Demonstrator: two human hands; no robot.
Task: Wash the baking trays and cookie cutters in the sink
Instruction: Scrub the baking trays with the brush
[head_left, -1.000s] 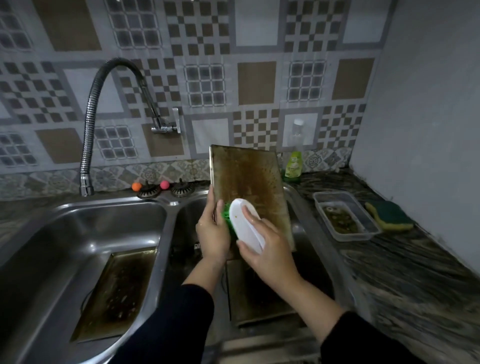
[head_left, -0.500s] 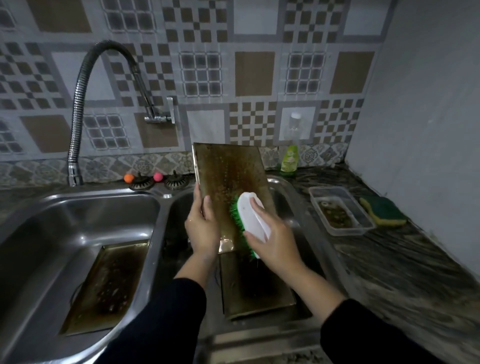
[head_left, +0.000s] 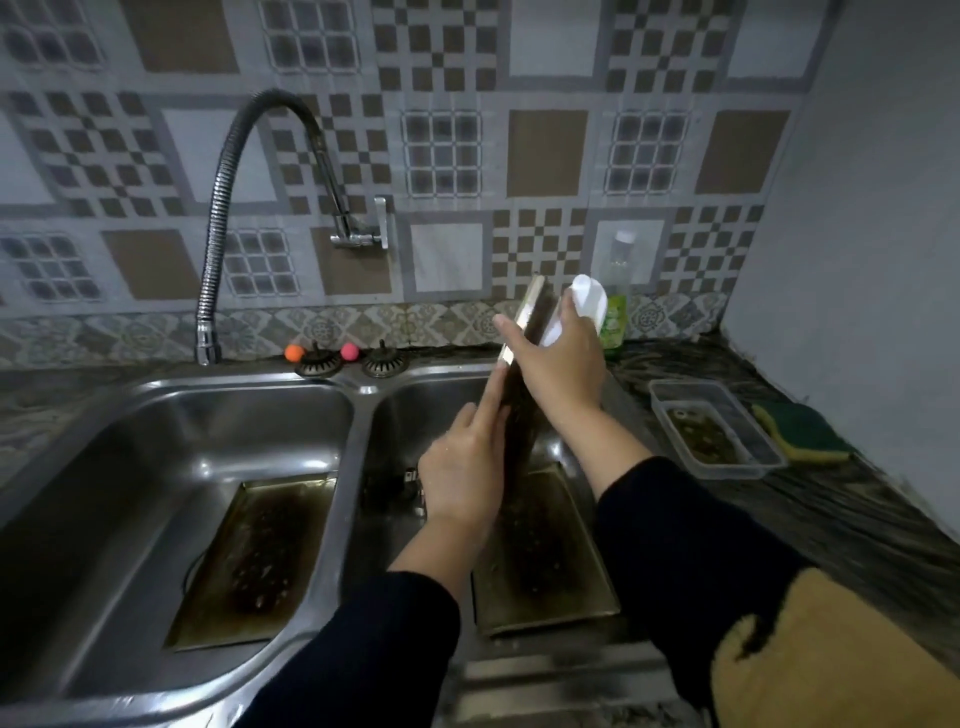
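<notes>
The person holds 1 dirty baking tray (head_left: 524, 364) up on its edge over the right bowl of the steel double sink (head_left: 358, 415). We see the tray almost from the side, so it looks thin.

The left hand (head_left: 462, 467) is low on the tray. Its fingers are straight and lie flat along the tray's left side.

The right hand (head_left: 558, 364) is higher up, on the tray's right side. It grips a white scrub brush (head_left: 584, 306). 1 finger (head_left: 511, 332) of this hand reaches over the tray's edge. I cannot tell if the brush touches the tray.

A 2nd dirty tray (head_left: 540, 551) lies flat in the bottom of the right bowl. A 3rd dirty tray (head_left: 260, 556) lies flat in the left bowl.

A bendy metal tap (head_left: 218, 223) hangs over the left bowl. Behind the sink are 2 drain plugs (head_left: 382, 361), an orange ball (head_left: 294, 352) and a pink ball (head_left: 349, 351). A bottle of green dish soap (head_left: 615, 306) stands by the tiled wall, just behind the right hand.

On the dark counter (head_left: 857, 525) to the right is a clear plastic tub (head_left: 711, 426) with dirty water inside. A green and yellow sponge (head_left: 802, 434) lies just beside it.
</notes>
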